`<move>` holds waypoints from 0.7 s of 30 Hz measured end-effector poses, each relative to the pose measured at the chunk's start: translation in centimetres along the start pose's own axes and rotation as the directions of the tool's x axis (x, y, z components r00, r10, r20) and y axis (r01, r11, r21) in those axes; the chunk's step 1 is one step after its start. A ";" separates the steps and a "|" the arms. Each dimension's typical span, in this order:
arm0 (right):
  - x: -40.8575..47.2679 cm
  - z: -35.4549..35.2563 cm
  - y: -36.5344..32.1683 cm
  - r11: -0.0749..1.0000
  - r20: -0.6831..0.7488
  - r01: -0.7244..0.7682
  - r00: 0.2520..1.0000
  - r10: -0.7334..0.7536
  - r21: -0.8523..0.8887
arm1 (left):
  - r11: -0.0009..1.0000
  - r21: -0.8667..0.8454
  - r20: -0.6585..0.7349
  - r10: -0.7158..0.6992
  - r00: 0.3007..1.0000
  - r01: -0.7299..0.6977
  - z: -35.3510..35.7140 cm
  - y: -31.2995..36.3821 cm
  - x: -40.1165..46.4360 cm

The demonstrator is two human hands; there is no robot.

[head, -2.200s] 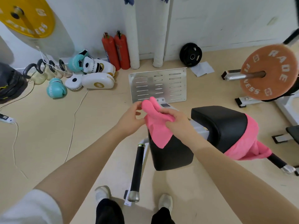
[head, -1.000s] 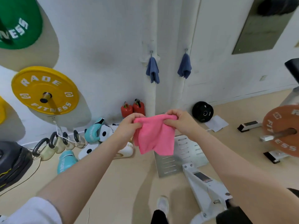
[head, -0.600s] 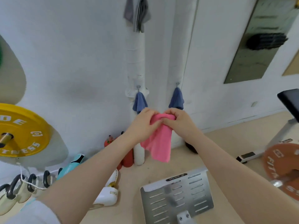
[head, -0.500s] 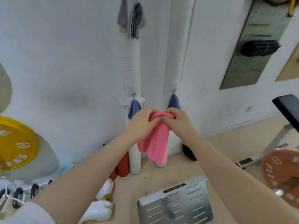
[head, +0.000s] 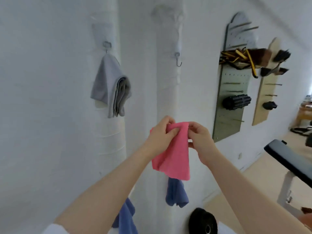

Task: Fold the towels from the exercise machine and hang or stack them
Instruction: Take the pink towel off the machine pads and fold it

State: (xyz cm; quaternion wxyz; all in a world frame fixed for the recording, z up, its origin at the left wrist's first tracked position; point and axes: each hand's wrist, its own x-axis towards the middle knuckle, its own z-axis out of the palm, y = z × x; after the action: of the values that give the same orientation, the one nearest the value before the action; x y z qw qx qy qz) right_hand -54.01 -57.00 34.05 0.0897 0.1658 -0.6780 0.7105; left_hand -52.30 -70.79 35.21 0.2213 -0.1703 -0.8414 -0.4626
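Note:
A folded pink towel [head: 173, 154] hangs from both my hands in front of a white wrapped pipe. My left hand [head: 161, 134] grips its top left edge. At the top right corner my right hand [head: 200, 135] pinches the towel. Above them a bare metal hook [head: 178, 62] sticks out of the right pipe. A folded grey towel [head: 112, 88] hangs from a hook [head: 107, 45] on the left pipe. Lower down hang two blue towels, one [head: 176, 193] under the pink towel and another [head: 126, 218] partly behind my left forearm.
White wall and two wrapped pipes fill the left and middle. A pegboard [head: 231, 92] with a black foam roller and straps hangs at right. A black bench pad [head: 290, 159] juts in at right. A black weight plate [head: 203, 222] lies on the floor below.
My view has tilted up from the exercise machine and floor to the wall hooks. Both hands have carried the pink towel up and folded it narrower, closer to the right pipe.

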 end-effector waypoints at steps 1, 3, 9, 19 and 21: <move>1.9 0.0 -0.3 0.997 -0.080 0.036 0.996 -0.041 -0.069 | 1.000 -0.017 0.015 0.020 1.000 -0.019 0.0 -0.3 2.1; 5.6 -0.4 -1.3 0.972 -0.215 0.093 0.966 -0.140 -0.214 | 0.995 -0.065 0.012 0.074 0.997 -0.073 0.2 -0.3 6.0; 15.6 -1.9 -5.0 0.912 -0.304 0.199 0.899 -0.315 -0.358 | 0.950 -0.114 -0.152 0.272 0.950 -0.290 0.5 0.7 16.7; 30.8 -1.4 -9.4 0.845 -0.264 0.281 0.864 -0.429 -0.454 | 0.933 0.108 -0.358 0.358 0.862 -0.343 -2.5 -1.5 29.1; 32.8 -0.9 -9.6 0.870 -0.304 0.269 0.860 -0.410 -0.412 | 0.943 0.146 -0.347 0.331 0.878 -0.298 -2.7 -2.3 30.5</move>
State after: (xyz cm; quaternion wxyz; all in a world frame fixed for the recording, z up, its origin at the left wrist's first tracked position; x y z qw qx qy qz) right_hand -81.24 -58.72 54.68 0.3743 0.1241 -0.7234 0.5668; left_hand -78.57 -71.77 51.03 0.4539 -0.2053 -0.7660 -0.4063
